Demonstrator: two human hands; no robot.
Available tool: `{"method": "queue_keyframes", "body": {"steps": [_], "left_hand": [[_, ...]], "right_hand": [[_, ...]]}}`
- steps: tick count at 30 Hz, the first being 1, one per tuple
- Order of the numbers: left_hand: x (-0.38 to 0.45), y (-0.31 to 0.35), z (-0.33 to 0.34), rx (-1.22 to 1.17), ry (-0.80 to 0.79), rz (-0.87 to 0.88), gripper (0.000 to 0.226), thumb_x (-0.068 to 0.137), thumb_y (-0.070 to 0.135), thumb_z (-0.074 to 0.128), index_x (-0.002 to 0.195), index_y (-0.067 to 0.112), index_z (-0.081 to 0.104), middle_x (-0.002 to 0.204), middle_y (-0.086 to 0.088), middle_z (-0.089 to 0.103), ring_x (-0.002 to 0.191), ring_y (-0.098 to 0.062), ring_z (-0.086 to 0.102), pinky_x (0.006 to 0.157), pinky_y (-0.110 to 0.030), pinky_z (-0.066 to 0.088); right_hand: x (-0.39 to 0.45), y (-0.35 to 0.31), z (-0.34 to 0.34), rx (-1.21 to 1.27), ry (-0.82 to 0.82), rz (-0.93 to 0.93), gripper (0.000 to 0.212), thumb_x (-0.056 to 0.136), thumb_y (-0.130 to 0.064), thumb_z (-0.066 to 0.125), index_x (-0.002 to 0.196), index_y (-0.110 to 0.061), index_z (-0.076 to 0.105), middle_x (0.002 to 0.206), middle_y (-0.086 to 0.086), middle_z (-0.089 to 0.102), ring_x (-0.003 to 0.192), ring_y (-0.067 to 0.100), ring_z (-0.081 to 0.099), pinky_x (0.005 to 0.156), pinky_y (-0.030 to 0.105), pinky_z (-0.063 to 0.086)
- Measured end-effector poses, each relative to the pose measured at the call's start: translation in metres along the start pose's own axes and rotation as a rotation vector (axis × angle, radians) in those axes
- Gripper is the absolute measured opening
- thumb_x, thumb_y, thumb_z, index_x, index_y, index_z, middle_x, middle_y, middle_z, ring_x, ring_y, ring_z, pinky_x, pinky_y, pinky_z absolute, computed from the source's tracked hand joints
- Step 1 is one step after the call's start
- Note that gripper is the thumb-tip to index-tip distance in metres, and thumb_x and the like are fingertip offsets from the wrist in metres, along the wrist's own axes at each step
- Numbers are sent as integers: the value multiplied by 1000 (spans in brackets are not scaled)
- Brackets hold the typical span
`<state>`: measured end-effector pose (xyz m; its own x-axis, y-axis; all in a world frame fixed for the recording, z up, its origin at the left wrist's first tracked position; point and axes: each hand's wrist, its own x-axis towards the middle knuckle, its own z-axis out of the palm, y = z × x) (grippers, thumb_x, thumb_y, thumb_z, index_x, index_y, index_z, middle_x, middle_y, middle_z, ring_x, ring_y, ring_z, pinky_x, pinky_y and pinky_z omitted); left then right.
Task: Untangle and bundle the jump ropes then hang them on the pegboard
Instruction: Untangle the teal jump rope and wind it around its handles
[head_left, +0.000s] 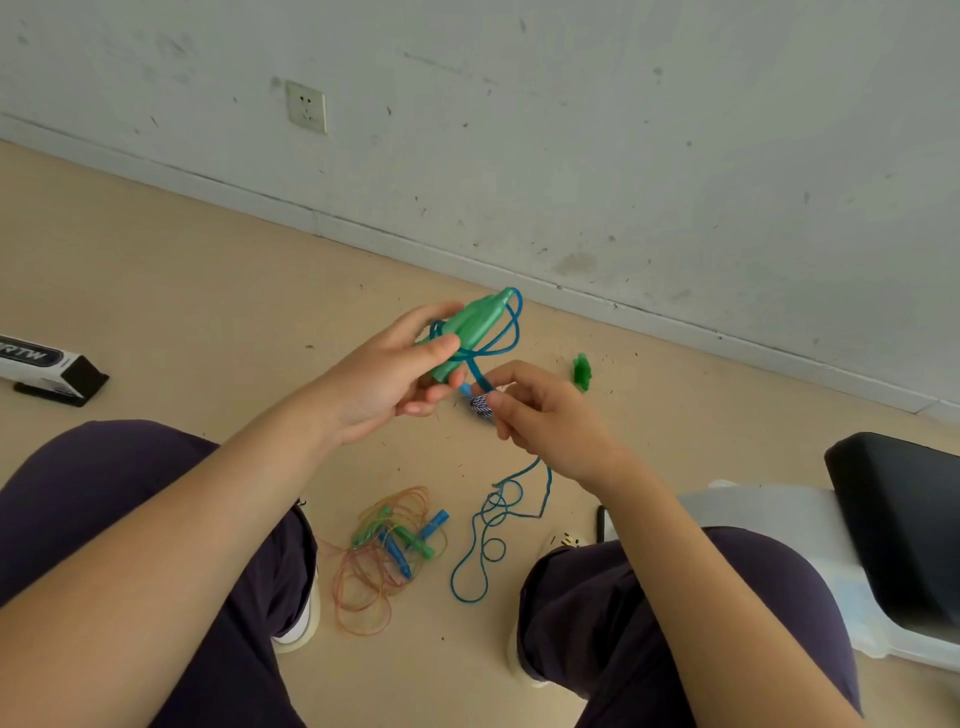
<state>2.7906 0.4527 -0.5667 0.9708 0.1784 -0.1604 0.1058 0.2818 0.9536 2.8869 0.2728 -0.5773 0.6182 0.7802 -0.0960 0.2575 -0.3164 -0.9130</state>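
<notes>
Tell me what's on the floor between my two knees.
In the head view, a tangled pile of jump ropes with blue and green handles, and beside it loose loops of blue cord.

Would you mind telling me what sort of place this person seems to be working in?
Probably a plain indoor room, perhaps a storage or spare room: a scuffed white wall with a socket, a bare tan floor, and jump ropes lying loose on it.

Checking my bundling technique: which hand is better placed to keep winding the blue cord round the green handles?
Probably the right hand: it already pinches the blue cord, whose slack trails below it. The left hand grips the green handles.
</notes>
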Motion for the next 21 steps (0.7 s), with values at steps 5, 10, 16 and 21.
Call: {"method": "queue_keyframes", "body": {"steps": [5, 10, 16, 21], "left_hand": [[3, -5, -3, 195, 111, 50, 16, 104, 18, 49, 119, 12, 47, 74, -3, 62, 53, -10, 45, 44, -20, 33], [6, -12, -3, 477, 199, 27, 15, 100, 21, 58, 111, 13, 51, 79, -8, 68, 43, -7, 47, 40, -21, 37], [5, -16, -6, 683, 133, 11, 16, 94, 21, 68, 109, 21, 67, 74, -1, 74, 48, -10, 53, 42, -24, 42], [1, -15, 4, 513, -166, -43, 16, 95, 17, 67, 108, 24, 70, 74, -2, 71, 51, -11, 52, 41, -22, 41]], "right_hand": [[0, -6, 6, -52, -16, 56, 24, 102, -21, 52, 87, -30, 68, 55, -10, 56, 46, 4, 43, 49, 18, 37], [-4, -14, 3, -242, 8, -51, 16, 95, -25, 64, 83, -16, 69, 61, -8, 47, 54, 3, 38, 55, 19, 33], [-10, -21, -11, -204, 92, -97, 11, 91, -19, 69, 82, -13, 69, 55, -13, 49, 52, 3, 39, 54, 18, 32], [-10, -23, -18, -181, 255, -157, 11, 91, -17, 68, 81, -15, 68, 77, 3, 64, 68, 5, 51, 62, 13, 39]]}}
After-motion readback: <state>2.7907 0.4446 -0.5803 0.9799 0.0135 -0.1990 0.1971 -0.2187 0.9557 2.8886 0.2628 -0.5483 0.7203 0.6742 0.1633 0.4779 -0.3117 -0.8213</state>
